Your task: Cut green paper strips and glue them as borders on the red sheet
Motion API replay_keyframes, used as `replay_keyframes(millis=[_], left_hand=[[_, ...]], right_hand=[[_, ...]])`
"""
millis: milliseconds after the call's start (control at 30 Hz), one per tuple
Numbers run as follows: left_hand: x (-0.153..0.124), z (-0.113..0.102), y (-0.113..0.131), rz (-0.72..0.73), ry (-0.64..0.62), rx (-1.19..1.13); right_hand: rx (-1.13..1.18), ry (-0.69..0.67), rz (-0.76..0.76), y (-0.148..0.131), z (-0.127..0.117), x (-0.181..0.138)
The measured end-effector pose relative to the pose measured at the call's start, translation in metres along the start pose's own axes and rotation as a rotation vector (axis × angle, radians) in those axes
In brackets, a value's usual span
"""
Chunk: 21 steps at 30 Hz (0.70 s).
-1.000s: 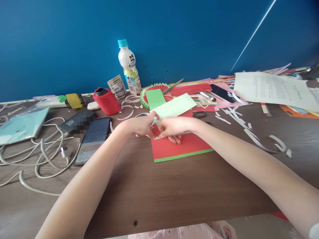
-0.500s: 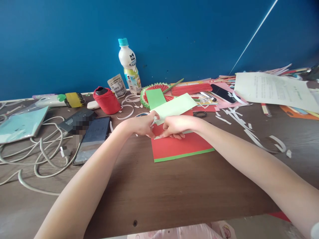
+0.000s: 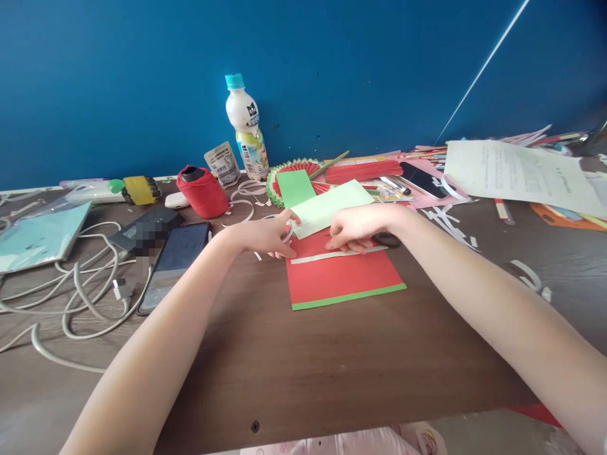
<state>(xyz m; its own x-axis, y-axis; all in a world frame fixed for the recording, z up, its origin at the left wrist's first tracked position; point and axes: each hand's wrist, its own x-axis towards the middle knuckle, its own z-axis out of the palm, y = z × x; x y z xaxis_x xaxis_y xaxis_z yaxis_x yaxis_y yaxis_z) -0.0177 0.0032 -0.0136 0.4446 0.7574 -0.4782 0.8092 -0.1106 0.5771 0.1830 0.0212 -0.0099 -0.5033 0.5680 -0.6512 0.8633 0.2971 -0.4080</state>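
My left hand [image 3: 271,234] is closed around a white ring, which looks like a tape roll [image 3: 288,234], beside the left edge of a red paper sheet [image 3: 344,278]. A pale strip [image 3: 313,257] runs across this sheet, and a green band [image 3: 351,297] lines its near edge. My right hand [image 3: 353,229] rests over the sheet just above the strip, fingers curled down, with nothing visible in them. Behind the hands, a pale green paper piece [image 3: 329,207] lies across the red sheet and partly covers a darker green piece [image 3: 294,188].
A red-and-green folded paper fan [image 3: 279,174] lies behind. A bottle [image 3: 249,129], red-wrapped item [image 3: 203,193], phone [image 3: 177,262] and coiled white cables [image 3: 88,297] are leftward. White paper scraps [image 3: 443,221] and a printed sheet [image 3: 516,174] lie rightward.
My right hand has slid right along the strip, away from my left hand, uncovering more of the strip. My left hand has shifted slightly left and up.
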Motion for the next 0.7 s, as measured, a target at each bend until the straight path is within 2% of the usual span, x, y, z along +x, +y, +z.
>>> replay_keyframes(millis=[133, 233, 433, 600, 700], left_hand=[[-0.006, -0.008, 0.000, -0.010, 0.000, -0.290], [-0.007, -0.011, -0.001, 0.014, 0.020, -0.420], [-0.002, -0.011, -0.003, 0.064, 0.028, -0.555], [-0.002, -0.012, -0.003, 0.064, 0.041, -0.666], [-0.003, -0.013, -0.003, 0.076, 0.030, -0.724]], right_hand=[[-0.029, 0.141, 0.022, 0.013, -0.015, -0.018], [-0.055, 0.217, 0.165, 0.025, -0.023, -0.030], [-0.178, 0.219, 0.409, 0.041, -0.022, -0.036], [-0.232, 0.268, 0.411, 0.045, -0.014, -0.031], [-0.230, 0.253, 0.404, 0.045, -0.011, -0.027]])
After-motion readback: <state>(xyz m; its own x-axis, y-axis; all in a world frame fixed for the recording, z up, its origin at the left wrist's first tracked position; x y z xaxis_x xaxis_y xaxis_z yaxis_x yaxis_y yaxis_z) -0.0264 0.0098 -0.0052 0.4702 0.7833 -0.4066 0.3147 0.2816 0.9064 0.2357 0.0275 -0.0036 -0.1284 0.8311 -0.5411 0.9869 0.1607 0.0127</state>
